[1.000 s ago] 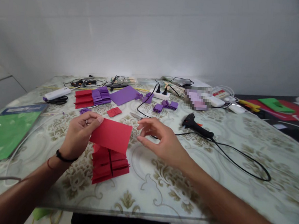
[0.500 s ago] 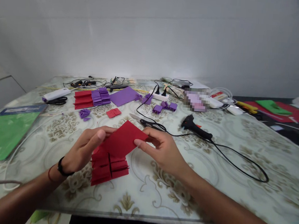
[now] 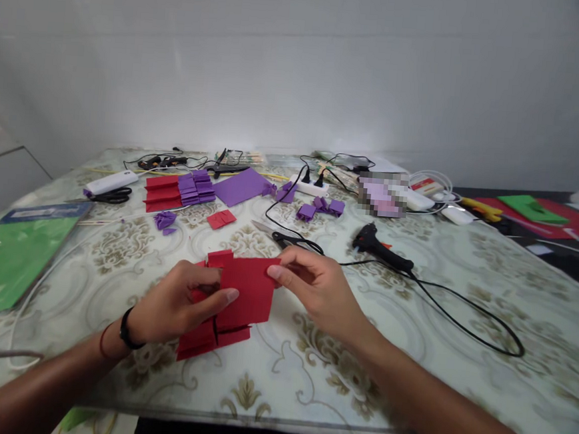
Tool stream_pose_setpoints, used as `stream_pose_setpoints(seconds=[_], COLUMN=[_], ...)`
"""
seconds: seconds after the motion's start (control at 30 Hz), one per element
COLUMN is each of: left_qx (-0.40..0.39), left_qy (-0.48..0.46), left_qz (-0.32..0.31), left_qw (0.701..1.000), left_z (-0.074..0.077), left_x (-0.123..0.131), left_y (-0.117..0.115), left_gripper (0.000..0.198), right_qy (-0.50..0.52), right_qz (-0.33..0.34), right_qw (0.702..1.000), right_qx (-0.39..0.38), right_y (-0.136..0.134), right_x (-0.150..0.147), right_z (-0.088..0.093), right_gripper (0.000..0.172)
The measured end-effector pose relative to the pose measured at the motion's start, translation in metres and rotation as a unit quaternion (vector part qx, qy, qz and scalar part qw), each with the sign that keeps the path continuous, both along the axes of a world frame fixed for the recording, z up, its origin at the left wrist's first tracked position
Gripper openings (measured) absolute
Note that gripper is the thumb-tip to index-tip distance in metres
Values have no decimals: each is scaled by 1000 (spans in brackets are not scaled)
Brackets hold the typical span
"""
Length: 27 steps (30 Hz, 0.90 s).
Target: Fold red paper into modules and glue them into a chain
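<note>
A flat red square of paper (image 3: 248,291) is held up between both hands. My right hand (image 3: 314,286) pinches its upper right corner between thumb and fingers. On its left edge, the thumb of my left hand (image 3: 180,302) lies in front and the fingers are behind. Beneath it on the tablecloth are folded red paper pieces (image 3: 196,343), partly covered by the sheet and my left hand. A small folded red piece (image 3: 221,219) lies just beyond. Black-handled scissors (image 3: 292,242) rest behind my right hand.
A black glue gun (image 3: 382,246) lies to the right, its cord looping toward me. Purple folded pieces (image 3: 320,208), a purple sheet (image 3: 240,186) and a white power strip (image 3: 309,186) are farther back. A green paper pack (image 3: 16,255) lies at left.
The red square has turned from a diamond tilt to nearly upright. My left hand has moved right and now grips its left edge; my right hand stays at its corner.
</note>
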State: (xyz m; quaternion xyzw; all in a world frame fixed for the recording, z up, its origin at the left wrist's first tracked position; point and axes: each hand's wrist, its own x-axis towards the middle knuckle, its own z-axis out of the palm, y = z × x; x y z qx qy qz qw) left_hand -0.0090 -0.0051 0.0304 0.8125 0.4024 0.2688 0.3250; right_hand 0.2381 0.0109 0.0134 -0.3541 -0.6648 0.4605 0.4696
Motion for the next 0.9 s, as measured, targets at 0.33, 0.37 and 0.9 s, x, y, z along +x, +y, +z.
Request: stream_pose_setpoints(seconds=[0.33, 0.37, 0.9], left_qx=[24, 26, 70], left_qy=[-8, -5, -10], left_qz=[-29, -38, -90], left_qw=[999, 999, 993], left_z=[0, -1, -5], left_x=[3, 4, 8], left_y=[0, 0, -5], left_gripper=[42, 42, 31], right_qy=[-68, -72, -128], right_qz=[31, 36, 97], right_qw=[994, 993, 982], right_qx=[73, 88, 95], right_y=[-6, -7, -14], right_x=[-3, -3, -10], right_z=[1, 2, 3], right_gripper=[22, 23, 11])
